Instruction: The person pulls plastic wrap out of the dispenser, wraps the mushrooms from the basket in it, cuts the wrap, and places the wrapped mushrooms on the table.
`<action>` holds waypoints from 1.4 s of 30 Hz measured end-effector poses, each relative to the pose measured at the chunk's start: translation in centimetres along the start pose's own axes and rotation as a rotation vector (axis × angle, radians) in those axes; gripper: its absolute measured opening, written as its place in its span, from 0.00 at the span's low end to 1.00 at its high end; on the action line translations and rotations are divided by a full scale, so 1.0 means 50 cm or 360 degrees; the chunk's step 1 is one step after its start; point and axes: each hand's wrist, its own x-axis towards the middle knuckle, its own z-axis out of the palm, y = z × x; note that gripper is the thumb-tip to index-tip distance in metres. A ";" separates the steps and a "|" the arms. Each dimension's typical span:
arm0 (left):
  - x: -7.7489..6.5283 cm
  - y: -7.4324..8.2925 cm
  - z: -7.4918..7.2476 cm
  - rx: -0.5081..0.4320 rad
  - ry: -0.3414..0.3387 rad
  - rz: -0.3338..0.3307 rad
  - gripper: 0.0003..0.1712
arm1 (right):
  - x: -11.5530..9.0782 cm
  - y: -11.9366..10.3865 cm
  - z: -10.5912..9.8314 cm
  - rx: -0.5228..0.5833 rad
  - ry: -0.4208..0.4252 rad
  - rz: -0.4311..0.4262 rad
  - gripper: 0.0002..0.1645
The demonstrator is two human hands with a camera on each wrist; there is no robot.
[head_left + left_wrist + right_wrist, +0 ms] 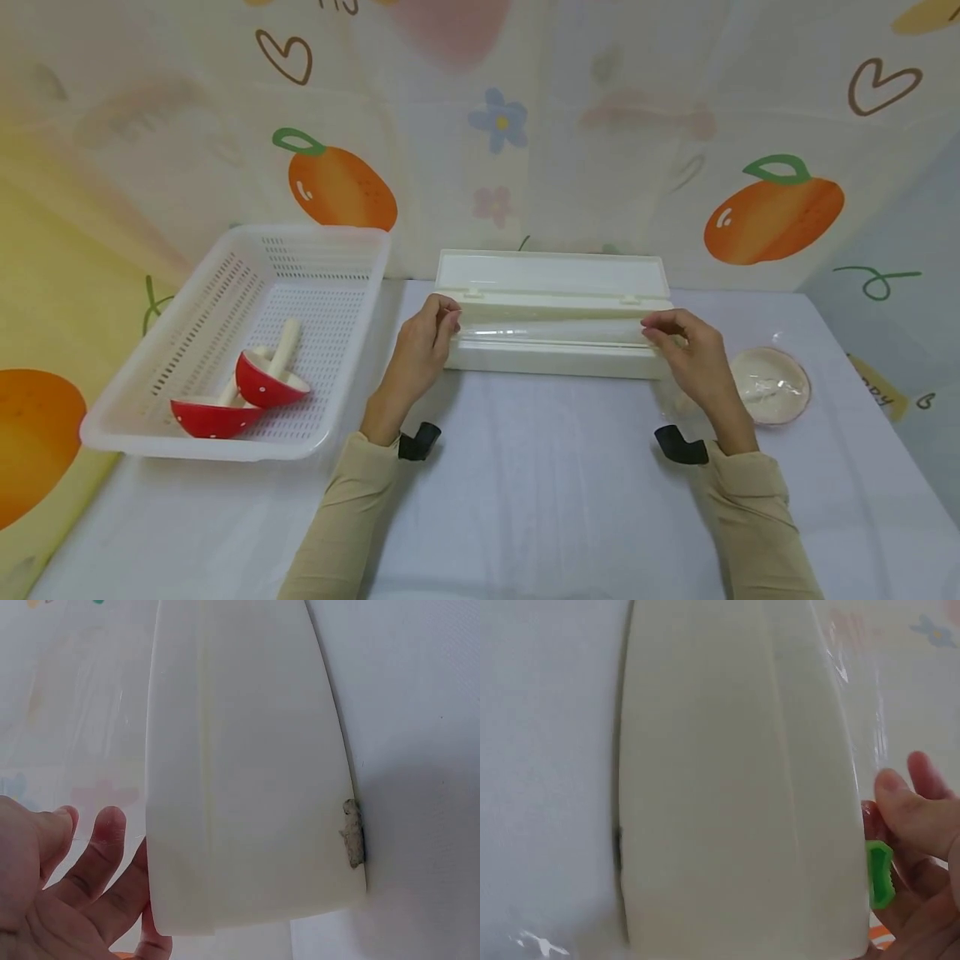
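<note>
A long white cling film dispenser lies with its lid raised at the back. Clear cling film stretches across its opening between both hands. At the left end, my left hand pinches the film's edge between thumb and fingers. My right hand holds the other corner the same way. In the right wrist view, the film runs up from the thumb tip, and a green slide cutter shows at the box's end beside the fingers. The box's side wall fills much of the left wrist view.
To the left stands a white perforated basket with red, white-dotted ladles inside. A small round bowl with shiny clear film over it sits right of the right hand. A patterned cloth hangs behind the white table.
</note>
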 end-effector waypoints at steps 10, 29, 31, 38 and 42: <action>0.000 0.006 -0.003 -0.0023 -0.0001 -0.0054 0.07 | 0.000 -0.001 -0.025 -0.0187 -0.0279 0.0004 0.14; -0.002 0.011 0.000 0.0009 0.0037 -0.0045 0.07 | -0.006 -0.028 -0.029 -0.0588 -0.0081 0.0025 0.12; -0.004 0.012 -0.001 -0.0003 0.0028 -0.0052 0.07 | -0.007 -0.029 -0.028 -0.0575 -0.0045 0.0038 0.14; -0.003 0.011 -0.002 0.0003 0.0018 -0.0052 0.07 | -0.004 -0.030 -0.013 -0.0608 -0.0008 0.0001 0.11; -0.001 0.010 0.000 -0.0024 0.0032 -0.0043 0.07 | -0.002 -0.028 0.005 -0.0573 0.0069 -0.0079 0.08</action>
